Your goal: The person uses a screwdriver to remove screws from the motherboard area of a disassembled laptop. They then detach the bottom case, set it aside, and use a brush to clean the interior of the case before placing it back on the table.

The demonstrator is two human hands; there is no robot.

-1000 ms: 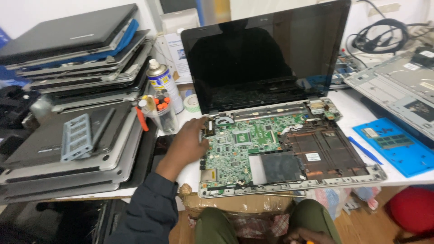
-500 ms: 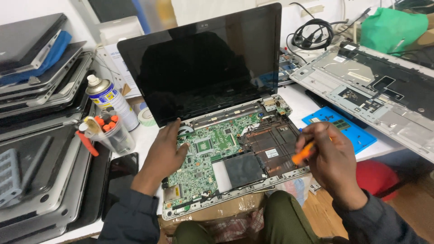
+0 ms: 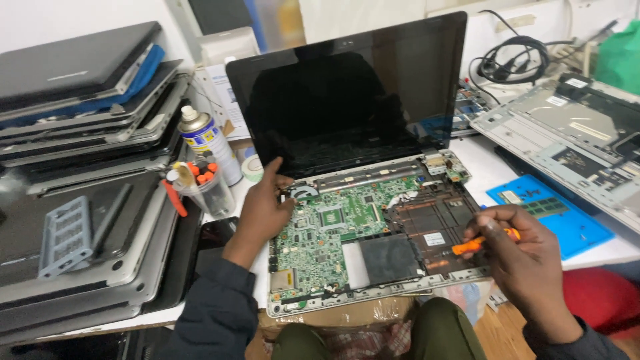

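Item: opened black laptop with bare green circuit board and upright dark screen (image 3: 347,220). It lies on the white worktable (image 3: 480,157) directly before the person, its front edge overhanging the table's near rim above the lap. Judged moderately heavy and stiff in the base frame, but the exposed board is fragile and the hinged screen is top-heavy; best held by the silver frame edges, never by the board or the glass.

Surroundings, left: two stacks of closed grey and black laptops (image 3: 80,167), just beside the item and blocking movement that way. Right: a detached silver laptop top cover lying face down (image 3: 573,140), near, and a flat blue rectangular work mat (image 3: 567,220), just beside the frame. Behind: a coil of black cables (image 3: 510,63). Open room is judged slim; the freest path is toward the person.

Smaller: a white spray can with blue and yellow label (image 3: 207,143) and a clear plastic cup of orange-handled tools (image 3: 200,187), both near the left rear corner.

Left hand (image 3: 263,210): rests flat at the left hinge corner, fingers spread, pressing the frame rather than clasping anything.

Right hand (image 3: 520,257): fingers closed round a small orange-handled screwdriver (image 3: 477,243), its tip pointed inward over the dark right side of the base.
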